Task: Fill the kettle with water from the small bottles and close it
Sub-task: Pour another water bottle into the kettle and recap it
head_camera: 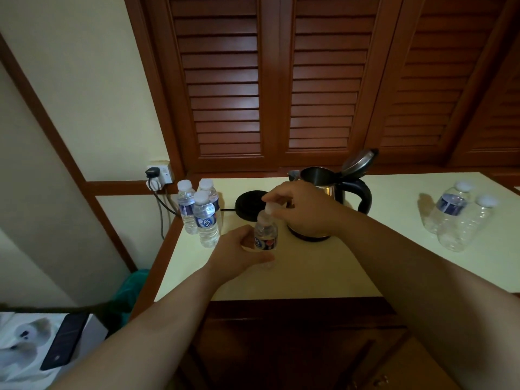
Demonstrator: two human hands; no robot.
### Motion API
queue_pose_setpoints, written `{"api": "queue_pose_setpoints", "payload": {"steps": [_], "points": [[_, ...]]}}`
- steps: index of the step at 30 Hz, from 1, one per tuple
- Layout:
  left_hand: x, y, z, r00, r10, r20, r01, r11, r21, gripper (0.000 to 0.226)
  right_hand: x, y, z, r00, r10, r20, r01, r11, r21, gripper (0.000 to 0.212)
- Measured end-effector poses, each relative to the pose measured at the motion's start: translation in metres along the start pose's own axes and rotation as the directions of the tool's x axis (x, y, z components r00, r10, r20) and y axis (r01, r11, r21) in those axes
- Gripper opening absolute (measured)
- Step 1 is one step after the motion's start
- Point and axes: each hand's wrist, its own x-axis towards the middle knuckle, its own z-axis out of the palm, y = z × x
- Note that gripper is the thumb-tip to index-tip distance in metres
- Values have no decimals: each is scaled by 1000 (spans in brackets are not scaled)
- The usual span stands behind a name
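A small water bottle point(266, 235) stands upright on the cream counter point(309, 271). My left hand point(239, 253) grips its lower body. My right hand point(304, 209) pinches its white cap point(268, 207) from above. Just behind my right hand stands the steel kettle point(326, 187) with a black handle, its lid point(358, 161) tipped up and open. The kettle is off its black base point(249, 204), which lies to its left. Three full capped bottles point(201, 212) stand at the counter's back left.
Two clear capped bottles point(455, 218) that look empty stand at the right of the counter. A wall socket with a plug point(159, 175) and a cable sits at the back left. Dark louvred doors rise behind the counter. A dark phone point(66, 342) lies at lower left.
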Motion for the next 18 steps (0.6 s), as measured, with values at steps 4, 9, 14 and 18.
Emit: {"api": "queue_pose_setpoints", "payload": {"steps": [4,9,14,18], "points": [[-1,2,-1,1000,-12,-2,12,1000,-10,45,-13,24,4,992,91,-89,-88,995,43,36],[-6,4,3,998,-24,-55,25,1000,12,46,-47,62,31,968,247,41,-247,969,-23,35],[-12,8,15,990,7,-142,-14,999,-44,52,-65,85,57,941,329,77,-324,943,-69,37],[-9,7,23,976,35,-216,-43,999,-34,47,-78,96,59,936,347,54,-342,935,-90,37]]}}
